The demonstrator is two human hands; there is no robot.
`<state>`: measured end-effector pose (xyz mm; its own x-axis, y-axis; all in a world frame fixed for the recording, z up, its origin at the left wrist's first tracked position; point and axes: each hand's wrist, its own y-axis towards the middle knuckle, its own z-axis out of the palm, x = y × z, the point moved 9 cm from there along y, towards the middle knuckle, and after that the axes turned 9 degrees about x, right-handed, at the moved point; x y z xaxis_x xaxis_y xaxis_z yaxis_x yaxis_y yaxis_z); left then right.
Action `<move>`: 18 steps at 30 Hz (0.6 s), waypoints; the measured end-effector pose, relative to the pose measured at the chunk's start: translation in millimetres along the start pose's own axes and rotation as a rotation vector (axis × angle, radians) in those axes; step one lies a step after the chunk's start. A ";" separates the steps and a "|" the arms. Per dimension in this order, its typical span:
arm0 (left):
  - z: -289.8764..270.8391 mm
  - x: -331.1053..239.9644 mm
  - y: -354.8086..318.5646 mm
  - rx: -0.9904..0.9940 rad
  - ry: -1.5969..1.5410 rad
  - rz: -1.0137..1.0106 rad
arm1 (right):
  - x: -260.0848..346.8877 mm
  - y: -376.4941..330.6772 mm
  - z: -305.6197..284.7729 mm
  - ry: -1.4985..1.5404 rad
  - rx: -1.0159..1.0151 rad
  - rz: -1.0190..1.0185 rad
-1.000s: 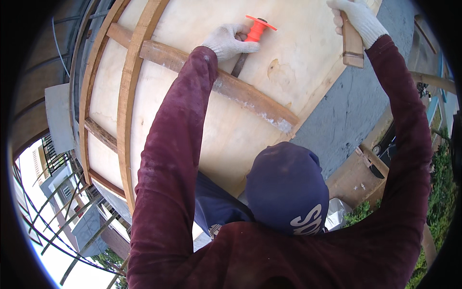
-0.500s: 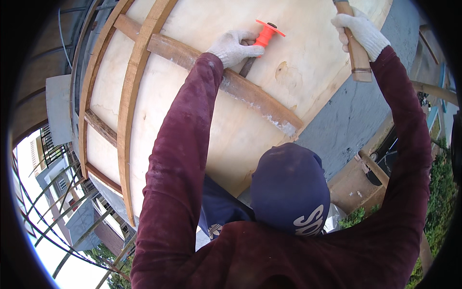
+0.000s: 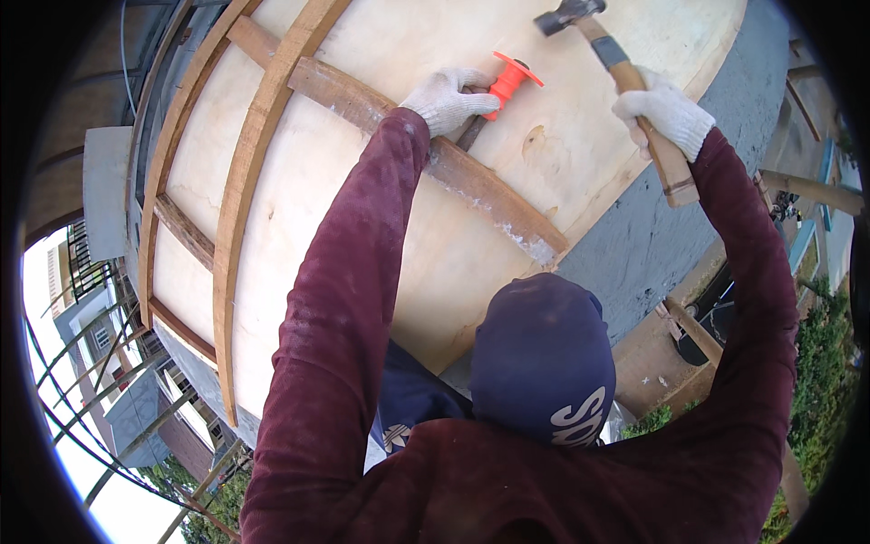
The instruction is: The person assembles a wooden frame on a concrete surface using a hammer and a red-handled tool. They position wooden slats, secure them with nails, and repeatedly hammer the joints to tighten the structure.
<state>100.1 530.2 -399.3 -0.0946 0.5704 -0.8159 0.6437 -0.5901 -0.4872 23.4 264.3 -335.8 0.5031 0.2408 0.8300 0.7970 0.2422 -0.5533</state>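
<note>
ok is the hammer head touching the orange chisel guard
Apart. The head view shows a strip of pale plywood between the hammer head and the orange chisel guard, with the hammer head off to the upper right.

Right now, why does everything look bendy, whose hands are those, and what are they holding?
No robot here, just a person working. The picture comes from a wide fisheye camera worn on the person's head, looking down; its lens makes straight edges bend. The white-gloved left hand holds what looks like a chisel by its orange grip. The white-gloved right hand grips a hammer by its wooden handle. On the pale plywood lie wooden battens, like this brown one.
</note>
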 end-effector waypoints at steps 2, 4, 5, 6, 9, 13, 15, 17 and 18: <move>12.7 1.1 -5.5 0.165 -0.076 -0.118 | -19.0 -14.5 35.9 -0.057 0.253 0.135; 23.7 -11.8 -14.9 0.180 -0.018 -0.144 | -34.0 -20.6 33.8 -0.032 0.345 0.173; 20.8 -18.2 -16.8 0.103 0.142 -0.129 | -33.4 -19.3 31.7 -0.006 0.273 0.125; 18.0 -25.6 -19.1 0.024 0.299 -0.115 | -34.4 -21.4 33.3 0.018 0.204 0.078; 38.8 -31.9 -23.3 -0.091 0.626 -0.240 | -48.3 -27.4 31.1 -0.001 -0.088 -0.050; 36.1 -15.5 -12.4 -0.312 0.655 -0.232 | -99.8 -9.9 33.1 0.198 -0.279 -0.135; 36.7 -20.2 -30.6 -0.264 0.558 -0.217 | -108.9 -5.8 60.8 0.458 -0.211 -0.118; 35.7 -45.4 -51.3 -0.245 0.461 -0.130 | -117.8 1.5 66.2 0.432 -0.278 -0.139; 34.6 -58.1 -61.8 -0.236 0.453 -0.065 | -122.5 4.1 65.7 0.421 -0.317 -0.149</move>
<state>39.5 513.8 -332.6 0.1653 0.8226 -0.5440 0.8061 -0.4305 -0.4061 -56.9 297.5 -444.3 0.4155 -0.1874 0.8901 0.8988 -0.0656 -0.4334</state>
